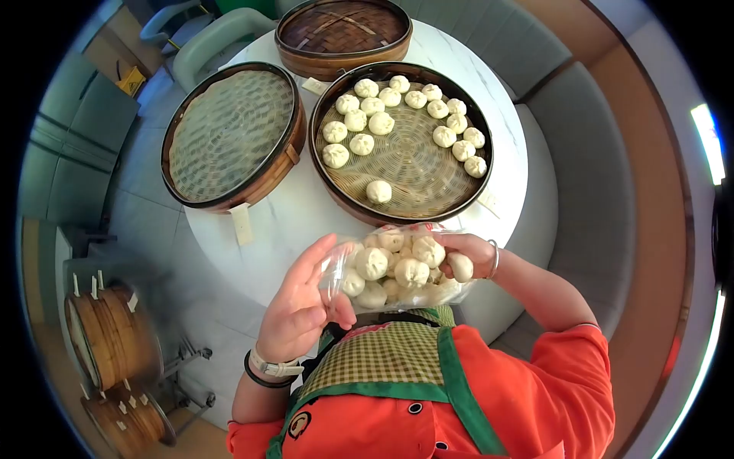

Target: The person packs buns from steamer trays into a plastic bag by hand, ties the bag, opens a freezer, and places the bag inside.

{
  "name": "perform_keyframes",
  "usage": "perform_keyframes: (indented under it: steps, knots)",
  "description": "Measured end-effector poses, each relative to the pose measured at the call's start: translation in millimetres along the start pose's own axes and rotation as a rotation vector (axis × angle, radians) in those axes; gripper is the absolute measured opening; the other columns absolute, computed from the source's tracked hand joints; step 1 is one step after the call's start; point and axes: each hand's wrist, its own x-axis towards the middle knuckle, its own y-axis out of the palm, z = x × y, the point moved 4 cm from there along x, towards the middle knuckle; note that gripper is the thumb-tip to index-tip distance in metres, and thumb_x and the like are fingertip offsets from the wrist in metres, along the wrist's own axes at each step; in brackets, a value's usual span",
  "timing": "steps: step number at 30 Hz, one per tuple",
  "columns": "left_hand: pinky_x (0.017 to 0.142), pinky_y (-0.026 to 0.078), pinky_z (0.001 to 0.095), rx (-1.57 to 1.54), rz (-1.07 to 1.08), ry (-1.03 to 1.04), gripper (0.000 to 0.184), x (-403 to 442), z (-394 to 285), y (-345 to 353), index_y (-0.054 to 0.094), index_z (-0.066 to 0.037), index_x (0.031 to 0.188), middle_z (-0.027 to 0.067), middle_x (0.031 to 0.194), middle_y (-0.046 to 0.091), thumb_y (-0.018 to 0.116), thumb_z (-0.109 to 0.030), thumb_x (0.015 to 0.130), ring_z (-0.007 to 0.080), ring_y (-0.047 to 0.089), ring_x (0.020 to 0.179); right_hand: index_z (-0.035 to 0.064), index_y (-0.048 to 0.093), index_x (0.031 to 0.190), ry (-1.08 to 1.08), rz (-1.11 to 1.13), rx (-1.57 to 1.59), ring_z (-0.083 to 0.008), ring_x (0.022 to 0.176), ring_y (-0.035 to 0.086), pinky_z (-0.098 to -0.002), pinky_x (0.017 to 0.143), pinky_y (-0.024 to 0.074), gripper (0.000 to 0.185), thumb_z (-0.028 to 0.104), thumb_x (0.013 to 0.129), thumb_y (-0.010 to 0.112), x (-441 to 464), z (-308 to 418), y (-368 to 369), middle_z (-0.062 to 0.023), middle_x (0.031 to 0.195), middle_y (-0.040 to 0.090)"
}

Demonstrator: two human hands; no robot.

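Note:
A clear plastic bag (pixel 382 300) full of small pleated steamed buns is held up in front of my apron. My left hand (pixel 294 310) grips the bag's left side, its thumb and fingers around the film. At the bag's right end, my right hand (pixel 475 254) is closed on one bun (pixel 459 267). Part of its fingers is hidden behind that bun and the bag. Just beyond the bag, a round bamboo steamer (pixel 417 172) holds several buns, grouped at the left and right, with a single bun (pixel 378 191) near its front.
Another steamer (pixel 233 134), lined with woven mesh, stands left on the round marble table (pixel 264 264). A steamer with a woven lid (pixel 344 27) sits at the back. Stacked steamers (pixel 115 336) stand lower left. A grey bench (pixel 589 161) curves around the right side.

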Motion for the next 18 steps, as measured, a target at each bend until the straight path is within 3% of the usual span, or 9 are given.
perform_keyframes:
  steps: [4,6,7,9,13,17,18]
  knots:
    - [0.067,0.046,0.0280,0.011,0.006,0.003,0.083,-1,1,-1,0.012,-0.002,0.138,0.0169,0.137,0.025,0.062,-0.021,0.075,0.0196,0.056,0.079,0.0022,0.043,0.124,-0.066,-0.127,0.105,-0.0178,0.088,0.057,-0.0284,0.078,0.0474,0.039,0.025,0.092,0.040,7,-14,-18,-0.0079,0.106,0.057]
    - [0.067,0.046,0.0279,0.022,-0.001,0.002,0.083,-2,1,-1,0.012,-0.001,0.138,0.0167,0.137,0.025,0.062,-0.022,0.076,0.0195,0.056,0.079,0.0026,0.047,0.118,-0.300,-0.364,-0.765,-0.0188,0.082,0.057,-0.0295,0.074,0.0471,0.036,0.025,0.090,0.047,-5,3,-27,-0.0086,0.096,0.058]
    - [0.067,0.046,0.0279,0.021,0.000,0.003,0.083,-2,1,-1,0.012,-0.001,0.138,0.0167,0.137,0.025,0.062,-0.022,0.076,0.0195,0.056,0.079,0.0026,0.047,0.118,-0.300,-0.364,-0.766,-0.0188,0.082,0.057,-0.0295,0.074,0.0471,0.036,0.025,0.090,0.047,-6,2,-25,-0.0086,0.096,0.058]
    - [0.067,0.046,0.0279,0.017,0.011,0.005,0.083,-2,1,0,0.012,-0.001,0.138,0.0163,0.137,0.024,0.063,-0.022,0.076,0.0192,0.056,0.079,0.0029,0.048,0.115,-0.350,-0.352,-1.215,-0.0194,0.079,0.057,-0.0311,0.070,0.0468,0.037,0.026,0.087,0.054,-8,-1,-9,-0.0109,0.093,0.057]
    - [0.067,0.047,0.0280,0.033,0.011,-0.018,0.083,-1,4,1,0.012,-0.002,0.138,0.0158,0.137,0.024,0.063,-0.021,0.075,0.0190,0.056,0.079,0.0071,0.046,0.112,-0.377,-0.276,-1.260,-0.0276,0.081,0.058,-0.0356,0.072,0.0460,0.038,0.029,0.083,0.057,8,-27,5,-0.0151,0.088,0.058]
    - [0.068,0.047,0.0282,0.037,0.003,-0.018,0.082,-2,4,1,0.013,-0.002,0.138,0.0155,0.137,0.025,0.063,-0.020,0.075,0.0191,0.056,0.078,0.0058,0.044,0.114,-0.302,-0.214,-1.230,-0.0231,0.082,0.057,-0.0317,0.073,0.0469,0.042,0.026,0.081,0.062,12,-25,19,-0.0132,0.094,0.056]
    - [0.068,0.047,0.0282,0.038,0.008,-0.014,0.082,-1,4,1,0.012,-0.002,0.138,0.0155,0.137,0.025,0.063,-0.021,0.076,0.0191,0.056,0.078,0.0054,0.043,0.116,-0.393,-0.215,-1.314,-0.0209,0.081,0.057,-0.0300,0.072,0.0471,0.045,0.026,0.081,0.063,18,-28,14,-0.0114,0.094,0.056]
